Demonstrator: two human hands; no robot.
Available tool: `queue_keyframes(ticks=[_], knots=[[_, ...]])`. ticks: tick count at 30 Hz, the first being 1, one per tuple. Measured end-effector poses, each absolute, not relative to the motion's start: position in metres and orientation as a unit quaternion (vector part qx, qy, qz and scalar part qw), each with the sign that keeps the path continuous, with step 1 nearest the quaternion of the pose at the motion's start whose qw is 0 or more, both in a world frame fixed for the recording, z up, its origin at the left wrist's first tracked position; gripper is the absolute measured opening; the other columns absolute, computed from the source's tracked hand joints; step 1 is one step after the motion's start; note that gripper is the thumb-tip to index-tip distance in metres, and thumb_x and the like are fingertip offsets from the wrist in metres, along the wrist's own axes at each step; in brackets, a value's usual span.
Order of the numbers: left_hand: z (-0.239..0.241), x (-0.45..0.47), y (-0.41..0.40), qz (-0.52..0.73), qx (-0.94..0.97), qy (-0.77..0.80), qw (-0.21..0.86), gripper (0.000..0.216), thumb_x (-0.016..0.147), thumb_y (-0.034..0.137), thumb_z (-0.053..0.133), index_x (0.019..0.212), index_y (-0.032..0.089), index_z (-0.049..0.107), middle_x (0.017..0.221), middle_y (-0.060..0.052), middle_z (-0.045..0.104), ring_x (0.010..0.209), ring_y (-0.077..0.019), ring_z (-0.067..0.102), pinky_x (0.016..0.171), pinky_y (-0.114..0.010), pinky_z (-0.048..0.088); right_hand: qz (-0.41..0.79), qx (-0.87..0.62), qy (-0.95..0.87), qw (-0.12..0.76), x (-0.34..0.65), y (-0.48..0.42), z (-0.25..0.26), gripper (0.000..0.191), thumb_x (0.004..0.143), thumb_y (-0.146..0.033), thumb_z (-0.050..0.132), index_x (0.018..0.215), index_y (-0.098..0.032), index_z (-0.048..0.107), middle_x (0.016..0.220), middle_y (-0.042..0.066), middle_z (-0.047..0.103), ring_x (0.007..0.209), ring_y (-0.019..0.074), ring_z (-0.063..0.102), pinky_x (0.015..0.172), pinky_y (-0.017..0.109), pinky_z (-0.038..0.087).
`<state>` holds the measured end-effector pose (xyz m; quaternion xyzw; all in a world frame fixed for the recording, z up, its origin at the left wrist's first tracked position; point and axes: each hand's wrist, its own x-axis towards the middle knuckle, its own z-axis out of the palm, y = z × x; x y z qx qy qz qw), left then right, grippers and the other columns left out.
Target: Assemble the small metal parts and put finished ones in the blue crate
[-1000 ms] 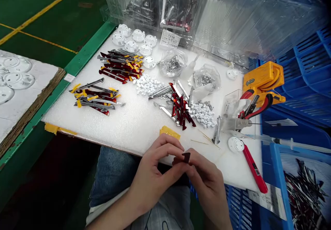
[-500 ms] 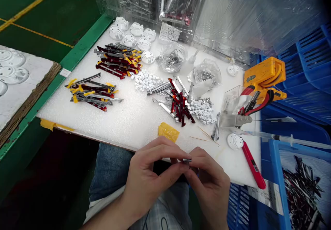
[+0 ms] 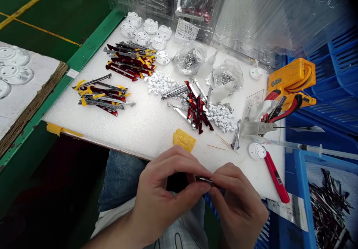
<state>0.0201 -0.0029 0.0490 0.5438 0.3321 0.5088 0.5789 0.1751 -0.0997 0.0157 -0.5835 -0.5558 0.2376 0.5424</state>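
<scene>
Both of my hands meet over my lap, just in front of the white foam board (image 3: 148, 137). My left hand (image 3: 170, 193) pinches a small, dark, shiny strip (image 3: 204, 180) between thumb and fingers. My right hand (image 3: 240, 204) is closed at the strip's right end, its thumb and fingertips pressed together there. Most of the strip is hidden by my fingers, so its full shape does not show. Beyond my hands lie a piece of yellow tape (image 3: 184, 140) and thin wooden sticks (image 3: 223, 144). Red and silver strips (image 3: 198, 109) are heaped farther back.
Taped strips (image 3: 103, 96) lie in piles at left, near white round parts (image 3: 142, 38). Small white pieces (image 3: 222, 117) and bags of metal bits (image 3: 190, 60) sit mid-board. At right are a yellow tape dispenser (image 3: 291, 81), a syringe (image 3: 313, 149), a red cutter (image 3: 276, 178) and a blue bin (image 3: 304, 189).
My right hand has shifted right and slightly down, while my left thumb and fingertips moved a little right. More of the dark strip shows between them. The camera view has shifted slightly.
</scene>
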Motion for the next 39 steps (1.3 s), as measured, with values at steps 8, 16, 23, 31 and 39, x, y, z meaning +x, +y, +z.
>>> queue_keyframes(ticks=[8,16,23,31,39], knots=[[0.044,0.017,-0.006,0.509,0.551,0.338,0.569,0.017,0.095,0.015,0.096,0.087,0.024,0.084,0.078,0.001,0.079,0.069,-0.0132,0.073,0.063,-0.019,0.061,0.261,-0.577,-0.462,0.621,0.179,-0.103,0.017,0.012,0.106,-0.015,0.080,0.110,-0.026,0.084,0.084,0.000,0.073,0.079,0.0183,0.065,0.066,0.032,0.052],[0.051,0.014,-0.009,0.512,0.569,0.338,0.547,0.017,0.098,0.018,0.095,0.088,0.024,0.083,0.079,0.001,0.079,0.066,-0.0122,0.073,0.061,-0.018,0.063,0.264,-0.572,-0.462,0.624,0.180,-0.101,0.015,0.011,0.106,-0.016,0.081,0.110,-0.026,0.084,0.085,0.001,0.071,0.079,0.0187,0.065,0.066,0.032,0.049],[0.056,0.016,-0.009,0.515,0.585,0.338,0.527,0.020,0.099,0.020,0.094,0.085,0.025,0.080,0.075,0.001,0.077,0.062,-0.0122,0.071,0.057,-0.018,0.061,0.267,-0.581,-0.462,0.615,0.180,-0.104,0.013,0.008,0.106,-0.019,0.082,0.109,-0.026,0.084,0.086,0.001,0.070,0.079,0.0181,0.065,0.065,0.031,0.048],[0.053,0.012,-0.014,0.508,0.598,0.348,0.513,0.022,0.092,0.004,0.079,0.087,0.025,0.073,0.078,0.001,0.073,0.065,-0.0136,0.068,0.059,-0.021,0.058,0.298,-0.569,-0.456,0.616,0.179,-0.101,0.016,0.003,0.108,-0.027,0.082,0.106,-0.027,0.083,0.081,0.001,0.067,0.074,0.0186,0.062,0.062,0.032,0.045],[0.042,0.003,-0.008,0.426,0.671,0.338,0.504,0.027,0.088,-0.001,0.072,0.096,0.024,0.078,0.090,0.000,0.079,0.080,-0.0155,0.076,0.074,-0.022,0.064,0.247,-0.588,-0.466,0.613,0.175,-0.098,0.022,0.002,0.107,-0.026,0.084,0.106,-0.027,0.084,0.083,0.001,0.070,0.075,0.0185,0.065,0.063,0.032,0.049]])
